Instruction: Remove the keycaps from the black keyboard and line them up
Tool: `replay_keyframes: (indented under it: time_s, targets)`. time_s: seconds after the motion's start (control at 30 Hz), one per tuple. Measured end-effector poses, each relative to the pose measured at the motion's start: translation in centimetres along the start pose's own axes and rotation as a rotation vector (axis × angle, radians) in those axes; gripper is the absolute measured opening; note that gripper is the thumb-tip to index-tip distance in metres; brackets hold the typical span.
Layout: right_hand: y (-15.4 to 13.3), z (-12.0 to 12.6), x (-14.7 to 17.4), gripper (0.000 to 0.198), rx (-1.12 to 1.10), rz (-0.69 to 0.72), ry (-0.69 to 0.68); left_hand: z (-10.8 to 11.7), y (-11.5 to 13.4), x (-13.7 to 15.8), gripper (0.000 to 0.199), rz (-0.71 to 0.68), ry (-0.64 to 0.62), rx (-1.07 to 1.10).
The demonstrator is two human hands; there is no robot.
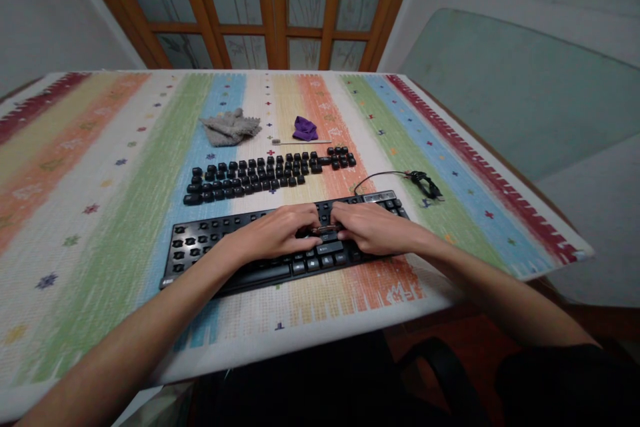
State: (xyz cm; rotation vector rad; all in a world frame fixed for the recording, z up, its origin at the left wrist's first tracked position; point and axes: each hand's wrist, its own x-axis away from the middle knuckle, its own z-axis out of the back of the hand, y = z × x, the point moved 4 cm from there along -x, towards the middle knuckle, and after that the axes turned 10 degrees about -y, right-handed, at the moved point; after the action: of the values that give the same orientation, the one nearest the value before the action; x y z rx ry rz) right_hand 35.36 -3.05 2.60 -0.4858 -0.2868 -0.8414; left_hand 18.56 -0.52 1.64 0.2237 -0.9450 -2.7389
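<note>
A black keyboard (pixel 270 275) lies slightly aslant near the table's front edge. On its left part the keycaps are off and the key mounts show; keycaps sit on part of its right side. My left hand (pixel 283 230) rests over the keyboard's middle with its fingers bent and closed in a pinch. Facing it, my right hand (pixel 367 227) is closed too, thumb and fingers pressed together. Between the fingertips of both hands is a thin, shiny, reddish-brown piece (pixel 326 229), held just above the keys. Its exact kind is too small to tell, and my fingers cover its ends.
Loose black keycaps (pixel 250 175) stand in rows behind the keyboard. Farther back lie a grey cloth (pixel 231 128), a purple cloth (pixel 305 128) and a thin brush (pixel 300 142). A bundled cable (pixel 424 185) lies on the right of the striped tablecloth (pixel 125 213).
</note>
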Motion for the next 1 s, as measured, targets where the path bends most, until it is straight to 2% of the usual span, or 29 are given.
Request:
replay_keyframes:
  time_s: [0.3,0.4,0.5,0.63,0.87,1.0]
  targets:
    - [0.2,0.3,0.2,0.006,-0.068,0.004,-0.014,0.1,0.0,0.0,0.017,0.02,-0.007,-0.023]
    - [0.4,0.7,0.5,0.006,-0.094,0.046,-0.008,0.2,0.2,0.0,0.015,0.025,-0.022,-0.057]
    - [0.3,0.7,1.0,0.007,-0.033,0.113,0.033,0.3,0.5,0.0,0.014,0.027,-0.028,-0.115]
    - [0.2,0.5,1.5,0.012,0.056,0.129,0.115,0.5,1.0,-0.3,0.015,0.022,-0.07,-0.191]
    - [-0.1,0.0,1.7,0.016,0.196,0.158,0.139,1.1,1.8,-1.2,0.013,0.047,-0.197,-0.269]
    - [0.0,-0.9,2.0,0.022,0.273,0.185,0.177,0.8,1.2,-0.9,0.015,0.013,-0.18,-0.229]
